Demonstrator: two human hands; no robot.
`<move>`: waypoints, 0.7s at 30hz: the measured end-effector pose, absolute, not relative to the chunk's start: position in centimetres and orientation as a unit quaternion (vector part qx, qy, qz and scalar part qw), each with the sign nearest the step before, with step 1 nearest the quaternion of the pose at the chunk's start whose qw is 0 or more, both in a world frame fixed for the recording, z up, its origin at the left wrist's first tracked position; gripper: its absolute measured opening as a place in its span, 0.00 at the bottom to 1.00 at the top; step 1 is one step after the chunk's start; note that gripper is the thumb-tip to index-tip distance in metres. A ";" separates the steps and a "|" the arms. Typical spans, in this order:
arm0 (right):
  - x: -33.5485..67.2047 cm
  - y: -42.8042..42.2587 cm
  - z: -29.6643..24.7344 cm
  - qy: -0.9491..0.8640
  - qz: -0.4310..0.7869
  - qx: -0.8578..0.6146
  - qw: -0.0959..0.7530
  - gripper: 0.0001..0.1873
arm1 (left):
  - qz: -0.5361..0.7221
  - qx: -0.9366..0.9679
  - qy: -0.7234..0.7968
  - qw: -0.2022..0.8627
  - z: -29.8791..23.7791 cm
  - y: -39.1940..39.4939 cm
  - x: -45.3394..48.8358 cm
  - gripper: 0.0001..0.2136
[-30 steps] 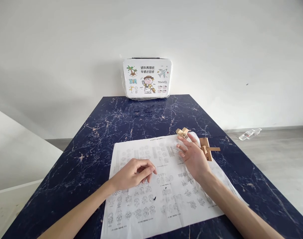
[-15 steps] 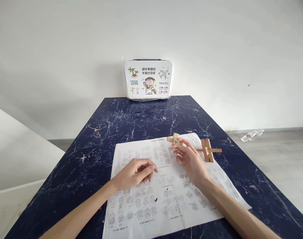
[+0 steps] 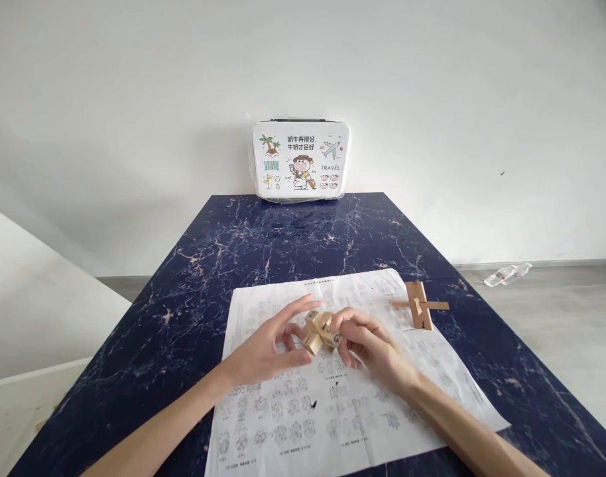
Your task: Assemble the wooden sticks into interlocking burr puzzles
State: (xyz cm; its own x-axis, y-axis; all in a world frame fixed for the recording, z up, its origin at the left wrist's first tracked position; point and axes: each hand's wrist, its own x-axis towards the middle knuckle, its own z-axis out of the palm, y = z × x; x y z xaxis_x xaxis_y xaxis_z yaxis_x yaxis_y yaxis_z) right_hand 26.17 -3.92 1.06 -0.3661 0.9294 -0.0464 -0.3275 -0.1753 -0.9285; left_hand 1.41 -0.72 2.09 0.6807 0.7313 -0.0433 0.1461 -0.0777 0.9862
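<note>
Both hands meet over the middle of a printed instruction sheet (image 3: 343,411) lying on the dark blue marble table (image 3: 208,265). My right hand (image 3: 370,344) is closed on a small wooden puzzle piece assembly (image 3: 321,330) with black markings. My left hand (image 3: 268,348) pinches the same wooden pieces from the left, with its index finger stretched out above them. A second wooden cross-shaped puzzle part (image 3: 419,306) rests on the sheet's right edge, apart from both hands.
A white cartoon-printed case (image 3: 301,159) wrapped in plastic stands at the table's far edge against the wall. An empty plastic bottle (image 3: 506,272) lies on the grey floor to the right. A white surface (image 3: 29,318) runs along the left.
My right hand picked up the wooden pieces from the sheet's top right and carried them left to the middle. My left hand lifted off the paper and took hold of them too.
</note>
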 end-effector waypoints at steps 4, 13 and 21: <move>26.0 -4.2 0.5 -0.481 0.710 -0.296 0.420 0.14 | 0.214 0.692 0.301 0.620 1.7 -0.7 1.3 0.39; 25.8 -4.4 0.9 -0.635 0.504 -0.379 0.447 0.12 | 0.294 0.679 0.367 0.564 2.2 -0.5 1.5 0.34; 25.4 -4.8 0.0 -0.745 0.283 -0.421 0.434 0.08 | 0.327 0.732 0.374 0.467 1.8 -1.2 1.9 0.32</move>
State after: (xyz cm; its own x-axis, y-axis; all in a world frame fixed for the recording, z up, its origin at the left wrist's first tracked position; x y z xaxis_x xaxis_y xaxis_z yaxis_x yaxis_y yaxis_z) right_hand 25.40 -4.78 -0.02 -0.2694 0.8728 0.4069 0.3813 0.4847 -0.7872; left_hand 1.95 -1.17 1.82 0.5074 0.8519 0.1295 0.2423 -0.2853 0.9273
